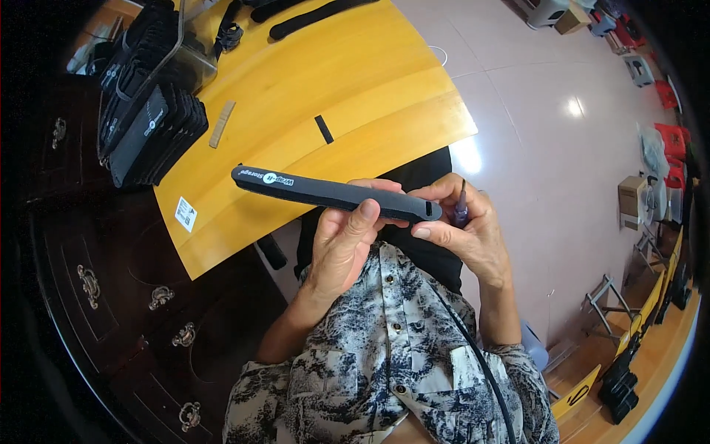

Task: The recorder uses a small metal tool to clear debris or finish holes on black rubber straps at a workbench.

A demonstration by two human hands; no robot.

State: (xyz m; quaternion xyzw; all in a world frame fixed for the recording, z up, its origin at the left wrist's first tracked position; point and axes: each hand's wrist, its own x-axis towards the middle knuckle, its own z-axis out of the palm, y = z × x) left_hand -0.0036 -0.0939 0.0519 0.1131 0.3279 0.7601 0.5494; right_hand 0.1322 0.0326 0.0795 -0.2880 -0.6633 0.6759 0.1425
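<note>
My left hand is closed around a long black strap with white print and a rounded end, thumb along its near side. The strap lies level above my lap, just off the table's near edge. Close to its right end is a small dark slot. There my right hand has its thumb and forefinger at the strap's tip. A small purple tool with a dark pointed tip is tucked in the right hand's fingers, point upward; its exact kind is unclear.
On the yellow wooden table lie a short black strip, a tan strip and a white label. Stacked black straps stand at the left, beside a dark drawer cabinet. More black straps lie at the far edge.
</note>
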